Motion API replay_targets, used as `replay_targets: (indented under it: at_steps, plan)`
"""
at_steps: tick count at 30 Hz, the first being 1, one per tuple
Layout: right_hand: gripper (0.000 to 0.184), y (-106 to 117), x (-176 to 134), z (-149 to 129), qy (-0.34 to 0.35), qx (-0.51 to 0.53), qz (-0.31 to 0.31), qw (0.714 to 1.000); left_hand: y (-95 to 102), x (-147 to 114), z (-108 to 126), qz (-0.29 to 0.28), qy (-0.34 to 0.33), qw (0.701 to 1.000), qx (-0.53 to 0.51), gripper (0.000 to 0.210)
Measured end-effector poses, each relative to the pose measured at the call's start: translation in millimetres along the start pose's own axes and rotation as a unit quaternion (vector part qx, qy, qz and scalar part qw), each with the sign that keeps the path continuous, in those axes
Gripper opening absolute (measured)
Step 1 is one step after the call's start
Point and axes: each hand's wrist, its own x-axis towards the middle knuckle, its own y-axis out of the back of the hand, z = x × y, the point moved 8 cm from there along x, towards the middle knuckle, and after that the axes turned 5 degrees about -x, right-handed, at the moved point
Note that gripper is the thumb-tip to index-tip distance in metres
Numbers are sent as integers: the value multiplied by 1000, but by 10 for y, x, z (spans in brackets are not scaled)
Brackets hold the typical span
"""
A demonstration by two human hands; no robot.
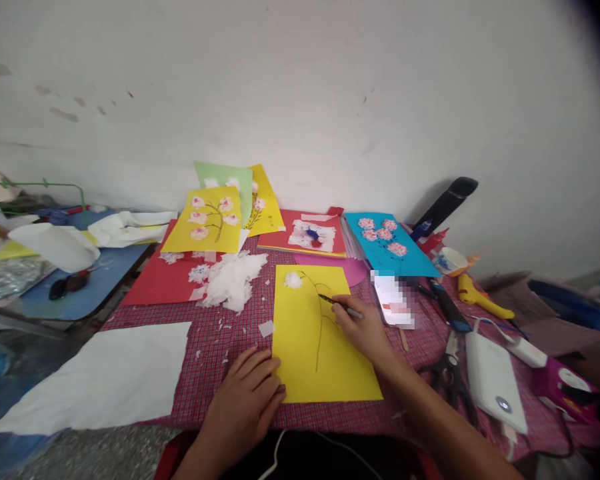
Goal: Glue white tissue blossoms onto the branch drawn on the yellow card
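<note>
A yellow sheet of paper (296, 360) lies upright before me on the checked tablecloth. It carries a thin drawn stem with curved branches and one fluffy white paper flower (294, 280) at the upper left. My right hand (361, 328) is closed around a dark pen (328, 299), whose tip is at the drawn stem near the upper branches. Flat at the lower left edge of the sheet rests my left hand (250, 393), fingers stretched out and fingertips touching the paper's border. A small pale paper piece (267, 329) lies just left of the sheet.
Torn white tissue (234, 280) is heaped behind left, beside yellow and blue flower cards (400, 259). A phone (391, 303), black-handled scissors (450, 373), a white power bank (495, 380) and a yellow glue gun (483, 299) lie to the right. White paper (115, 373) covers the left front.
</note>
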Motion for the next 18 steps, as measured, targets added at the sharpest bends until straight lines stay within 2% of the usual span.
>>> replay_targets:
  at_steps: [18]
  plan:
    - [22, -2, 40, -109, 35, -22, 1, 999, -7, 4, -2, -5, 5, 1000, 3, 13]
